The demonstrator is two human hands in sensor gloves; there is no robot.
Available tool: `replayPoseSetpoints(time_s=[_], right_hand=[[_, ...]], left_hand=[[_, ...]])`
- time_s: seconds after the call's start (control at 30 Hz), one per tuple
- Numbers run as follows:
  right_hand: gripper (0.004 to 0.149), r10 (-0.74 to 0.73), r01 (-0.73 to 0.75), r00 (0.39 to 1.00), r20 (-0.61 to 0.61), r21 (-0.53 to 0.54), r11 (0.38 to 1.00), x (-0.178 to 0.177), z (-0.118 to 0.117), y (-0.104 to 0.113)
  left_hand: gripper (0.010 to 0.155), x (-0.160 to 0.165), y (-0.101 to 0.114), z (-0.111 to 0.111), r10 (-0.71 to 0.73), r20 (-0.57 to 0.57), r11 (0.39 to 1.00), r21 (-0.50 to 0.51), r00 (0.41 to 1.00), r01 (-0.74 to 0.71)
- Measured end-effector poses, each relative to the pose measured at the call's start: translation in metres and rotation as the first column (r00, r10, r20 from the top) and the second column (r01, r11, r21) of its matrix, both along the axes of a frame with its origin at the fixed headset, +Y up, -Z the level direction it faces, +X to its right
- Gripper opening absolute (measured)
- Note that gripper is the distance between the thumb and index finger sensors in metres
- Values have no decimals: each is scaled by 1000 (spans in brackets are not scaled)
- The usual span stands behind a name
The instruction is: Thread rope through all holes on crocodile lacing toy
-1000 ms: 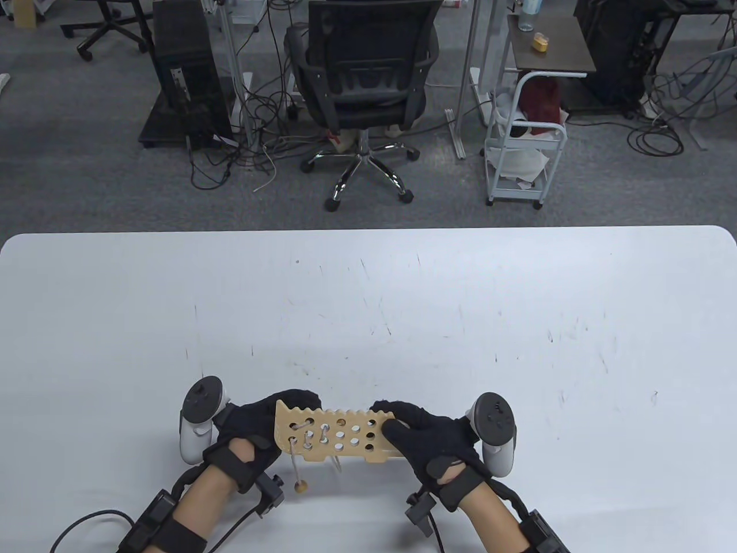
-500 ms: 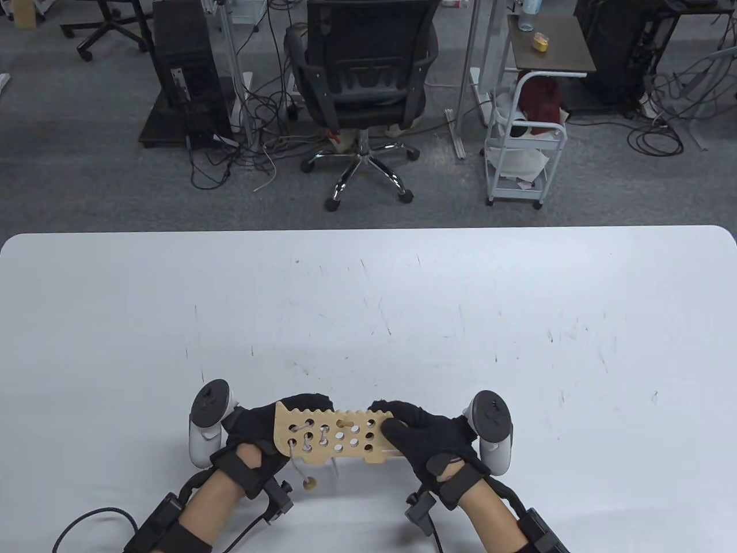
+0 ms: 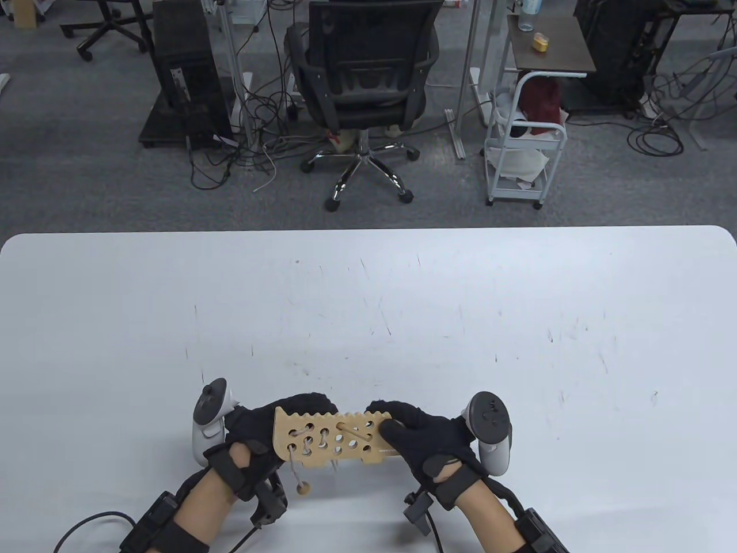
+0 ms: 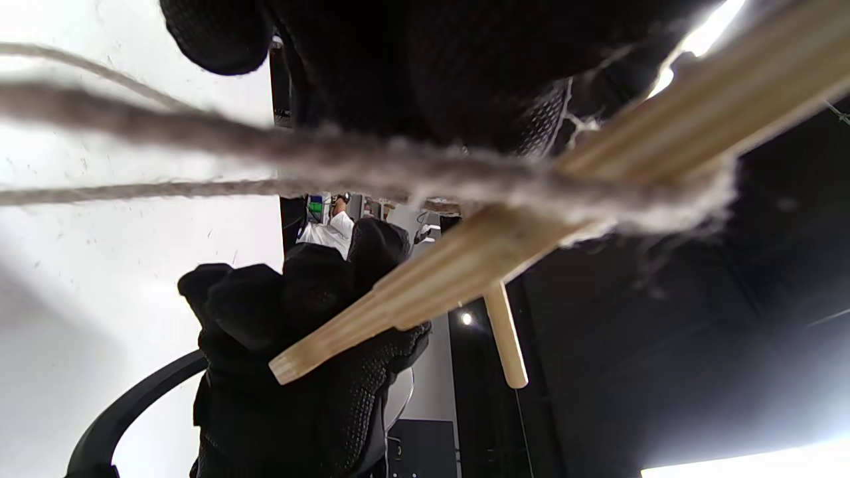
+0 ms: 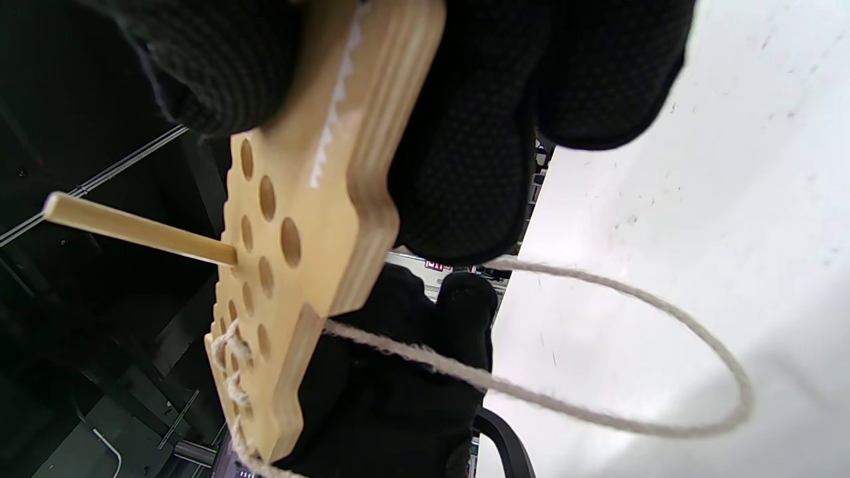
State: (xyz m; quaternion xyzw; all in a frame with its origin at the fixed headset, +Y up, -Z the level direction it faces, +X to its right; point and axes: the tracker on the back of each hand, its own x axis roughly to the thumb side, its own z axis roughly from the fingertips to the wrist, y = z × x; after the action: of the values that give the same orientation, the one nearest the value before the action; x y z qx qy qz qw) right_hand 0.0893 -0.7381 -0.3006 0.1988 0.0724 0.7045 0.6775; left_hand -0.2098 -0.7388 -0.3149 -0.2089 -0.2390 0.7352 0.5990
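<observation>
The wooden crocodile lacing board [image 3: 331, 442] is held just above the table between both hands. My left hand [image 3: 262, 426] grips its left end, with fingers curled behind the far edge. My right hand [image 3: 406, 433] grips the right end, thumb on top. Rope [image 3: 308, 440] runs through the holes at the left, and a wooden bead [image 3: 302, 488] hangs from it below the board. A wooden needle [image 3: 352, 432] sticks up through a hole in the upper row. In the right wrist view the needle [image 5: 133, 229] juts from the board [image 5: 312, 219] and slack rope [image 5: 597, 405] loops underneath.
The white table [image 3: 460, 322] stretches out beyond the hands. An office chair [image 3: 363, 86] and a white cart [image 3: 524, 155] stand on the floor past the far edge. In the left wrist view the board's edge [image 4: 465, 272] and blurred rope [image 4: 265, 153] fill the frame.
The wooden needle has come up through an upper-row hole near the board's middle. My left hand has shifted slightly right under the board, and the hanging bead has swung.
</observation>
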Motion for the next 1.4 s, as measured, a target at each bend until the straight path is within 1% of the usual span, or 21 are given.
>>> replayPoseSetpoints(time_s=[0.37, 0.57, 0.63, 0.7, 0.8, 0.97, 1.13, 1.27, 1.33, 1.4], right_hand=[[49, 61, -61, 998, 24, 17, 998, -1, 0, -1], [49, 126, -129, 991, 51, 64, 990, -4, 6, 7], [48, 117, -120, 992, 49, 67, 990, -5, 7, 9], [46, 80, -82, 996, 36, 59, 995, -4, 7, 9], [45, 68, -70, 997, 28, 66, 995, -2, 7, 9], [45, 71, -75, 996, 49, 76, 994, 1, 6, 10], [45, 57, -63, 995, 78, 66, 996, 7, 4, 9], [45, 52, -57, 994, 100, 56, 997, 12, 2, 8], [45, 58, -63, 992, 110, 48, 997, 13, 0, 6], [45, 63, -68, 991, 116, 42, 997, 14, 0, 5]], left_hand=[[50, 5, 0, 0, 27, 79, 1000, -1, 997, -27], [50, 3, 3, -1, 34, 120, 999, 22, 992, -37], [50, 2, 4, -1, 35, 116, 999, 24, 993, -39], [50, 2, 2, -1, 46, 103, 999, 0, 994, -46], [51, 0, -2, -2, 33, 86, 999, -15, 996, -31], [50, -10, -5, -8, 8, 21, 1000, -20, 1000, -7], [50, -29, -8, -15, 1, -84, 999, -44, 996, -4], [50, -49, -10, -19, 37, -237, 997, -61, 971, -53], [51, -62, -8, -20, 75, -320, 994, -50, 944, -96], [53, -72, -3, -19, 99, -376, 993, -25, 921, -117]])
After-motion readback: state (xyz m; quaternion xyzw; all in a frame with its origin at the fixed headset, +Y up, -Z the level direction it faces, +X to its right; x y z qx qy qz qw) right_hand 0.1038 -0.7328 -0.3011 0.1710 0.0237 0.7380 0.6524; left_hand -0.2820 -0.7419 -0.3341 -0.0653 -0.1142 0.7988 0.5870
